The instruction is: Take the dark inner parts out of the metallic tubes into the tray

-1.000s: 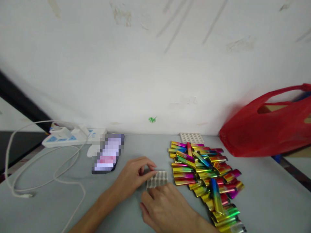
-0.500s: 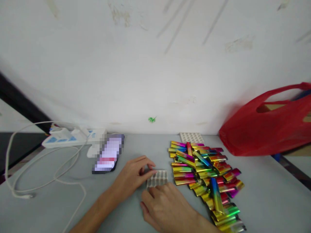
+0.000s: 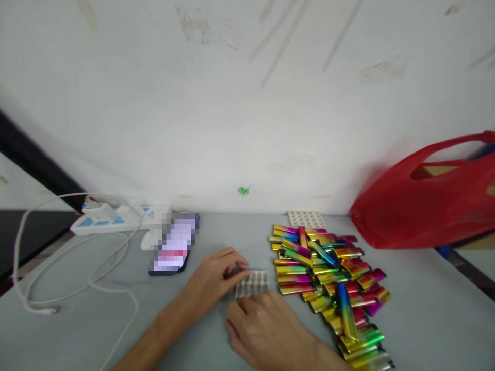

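On the grey table (image 3: 421, 309), in the head view, the compartmented tray (image 3: 258, 281) is lying left of the shiny pieces (image 3: 296, 278). Your left hand (image 3: 214, 275) is curving loosely, thumb and fingers parted, by its far left corner. Your right hand (image 3: 270, 327) is covering its near side, its grip hidden. Steady handling is probably needing light, even pressure.

Noted bare left hand (image 3: 212, 278) and bare right hand (image 3: 266, 327), slender fingers (image 3: 231, 255), rounded knuckles (image 3: 253, 305), slim forearms (image 3: 166, 330) uncovered as far as visible.
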### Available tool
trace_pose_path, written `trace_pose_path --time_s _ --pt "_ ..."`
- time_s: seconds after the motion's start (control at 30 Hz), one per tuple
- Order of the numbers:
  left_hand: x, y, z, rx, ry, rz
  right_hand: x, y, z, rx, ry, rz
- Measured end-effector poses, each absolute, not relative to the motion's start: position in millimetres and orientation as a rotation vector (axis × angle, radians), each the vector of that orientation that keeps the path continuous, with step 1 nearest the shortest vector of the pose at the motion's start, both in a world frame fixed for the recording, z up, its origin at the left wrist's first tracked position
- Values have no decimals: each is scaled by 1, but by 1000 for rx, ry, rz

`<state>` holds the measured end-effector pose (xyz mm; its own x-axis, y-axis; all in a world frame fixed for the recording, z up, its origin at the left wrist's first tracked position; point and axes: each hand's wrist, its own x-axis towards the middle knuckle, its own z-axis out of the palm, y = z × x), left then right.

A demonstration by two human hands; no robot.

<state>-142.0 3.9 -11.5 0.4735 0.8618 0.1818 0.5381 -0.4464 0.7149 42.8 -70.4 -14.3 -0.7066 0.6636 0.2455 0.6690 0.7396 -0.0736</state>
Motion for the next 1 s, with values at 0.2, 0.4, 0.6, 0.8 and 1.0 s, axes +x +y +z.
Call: trace_pose_path --time_s 0.2,0.4,0.6,0.8,1.0 --pt "-142 5 -10 2160 1156 703 43 -70 -3 -1074 -2669 -18" --pt "-141 5 -10 2186 1157 688 96 -81 22 -1270 -2313 -1" --pt "-141 3 -9 2183 1132 693 184 -107 24 -2244 -1777 -316" --pt "-141 4 -10 2177 1160 695 207 -112 11 -2348 -1803 11" --pt "-140 4 -8 2183 1152 681 221 -111 17 -1769 -1917 114"
